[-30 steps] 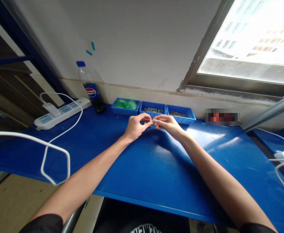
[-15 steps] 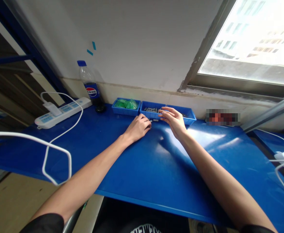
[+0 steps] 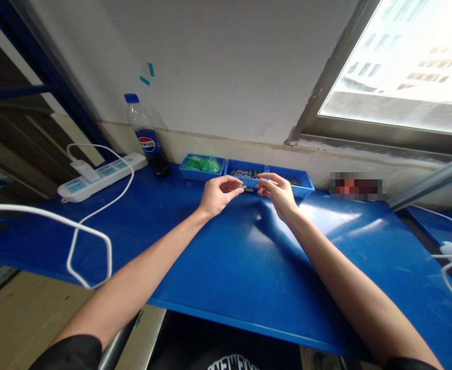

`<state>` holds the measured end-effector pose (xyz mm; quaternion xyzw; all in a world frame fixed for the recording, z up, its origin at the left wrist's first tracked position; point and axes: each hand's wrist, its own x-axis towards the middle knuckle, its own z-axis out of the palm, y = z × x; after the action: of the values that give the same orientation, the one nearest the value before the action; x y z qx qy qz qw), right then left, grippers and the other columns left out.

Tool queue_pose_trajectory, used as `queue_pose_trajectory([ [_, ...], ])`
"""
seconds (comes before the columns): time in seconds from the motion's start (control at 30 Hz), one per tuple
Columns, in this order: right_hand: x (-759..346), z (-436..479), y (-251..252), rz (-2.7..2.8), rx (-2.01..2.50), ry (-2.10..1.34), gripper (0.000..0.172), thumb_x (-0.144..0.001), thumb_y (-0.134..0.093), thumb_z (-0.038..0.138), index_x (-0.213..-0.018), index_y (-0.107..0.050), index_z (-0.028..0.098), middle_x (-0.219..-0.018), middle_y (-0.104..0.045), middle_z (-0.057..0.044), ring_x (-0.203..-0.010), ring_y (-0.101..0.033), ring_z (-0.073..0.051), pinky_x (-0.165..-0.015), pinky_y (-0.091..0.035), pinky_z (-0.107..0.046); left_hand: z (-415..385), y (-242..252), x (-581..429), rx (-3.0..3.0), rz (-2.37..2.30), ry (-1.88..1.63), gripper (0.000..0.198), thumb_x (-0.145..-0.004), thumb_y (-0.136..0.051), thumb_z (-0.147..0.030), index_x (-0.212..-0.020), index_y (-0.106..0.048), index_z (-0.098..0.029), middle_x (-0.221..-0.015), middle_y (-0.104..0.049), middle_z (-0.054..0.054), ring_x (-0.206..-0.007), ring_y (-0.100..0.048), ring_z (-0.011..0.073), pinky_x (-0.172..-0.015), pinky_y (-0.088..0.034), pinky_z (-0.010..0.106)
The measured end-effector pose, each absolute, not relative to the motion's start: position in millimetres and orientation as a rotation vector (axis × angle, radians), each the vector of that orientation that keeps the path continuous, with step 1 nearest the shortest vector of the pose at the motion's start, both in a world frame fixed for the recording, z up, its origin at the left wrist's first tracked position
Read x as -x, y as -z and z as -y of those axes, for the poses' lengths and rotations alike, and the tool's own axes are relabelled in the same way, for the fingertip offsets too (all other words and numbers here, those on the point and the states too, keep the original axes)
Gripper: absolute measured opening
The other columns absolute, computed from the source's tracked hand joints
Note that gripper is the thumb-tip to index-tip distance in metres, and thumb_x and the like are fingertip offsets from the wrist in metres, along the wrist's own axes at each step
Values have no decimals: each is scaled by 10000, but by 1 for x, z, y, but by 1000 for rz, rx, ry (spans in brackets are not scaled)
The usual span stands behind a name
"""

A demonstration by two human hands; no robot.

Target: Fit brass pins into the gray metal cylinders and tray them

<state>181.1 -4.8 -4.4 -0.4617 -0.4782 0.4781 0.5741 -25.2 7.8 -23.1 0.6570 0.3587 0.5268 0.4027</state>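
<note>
Pale wall (image 3: pixel 218 67) rises behind a blue tabletop (image 3: pixel 218 267), with a metal-framed window (image 3: pixel 399 77) at the upper right. Three blue bins stand in a row by the tabletop's far edge: the left bin (image 3: pixel 200 177) holds green material, the middle bin (image 3: pixel 249 181) small grey pieces, and the right bin (image 3: pixel 305 191) slim items too small to identify.

Both hands are raised just in front of the row, apart from each other. The left hand (image 3: pixel 218 196) pinches a small grey piece (image 3: pixel 242 187) between thumb and fingertips, near the middle bin's front. The right hand (image 3: pixel 279 192) has its fingers bent close together before the right bin; whether they grip anything, I cannot tell. Another small piece (image 3: pixel 249 190) lies between the hands, near the far edge.

Toward the far left corner, a blue-capped bottle (image 3: pixel 146 136) stands upright beside a white power strip (image 3: pixel 104 177). Near the far right corner sits a pixelated block (image 3: pixel 358 186).
</note>
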Motion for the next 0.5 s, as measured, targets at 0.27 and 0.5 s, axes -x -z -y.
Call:
queue_pose_trajectory([
  [0.27, -179, 9, 4, 1255, 1065, -1254, 390, -751, -857, 484, -1007, -774, 201, -820, -760, -49, -694, -662, -162, -689, -530, -307, -10, 21, 23, -1412, -867, -1320, 389, -742, -869, -447, -968, -759, -150, -846, -803, 79, -759, -782, 232, -756, -637, 343],
  [0.5, -175, 14, 3, 1406, 1001, -1323, 396, -730, -889, 452, -990, -790, 171, -783, -752, -51, -698, -664, -169, -726, -539, -328, -5, 20, 23, -1478, -848, -1248, 417, -762, -847, -496, -963, -741, -146, -864, -802, 79, -772, -780, 230, -775, -643, 343],
])
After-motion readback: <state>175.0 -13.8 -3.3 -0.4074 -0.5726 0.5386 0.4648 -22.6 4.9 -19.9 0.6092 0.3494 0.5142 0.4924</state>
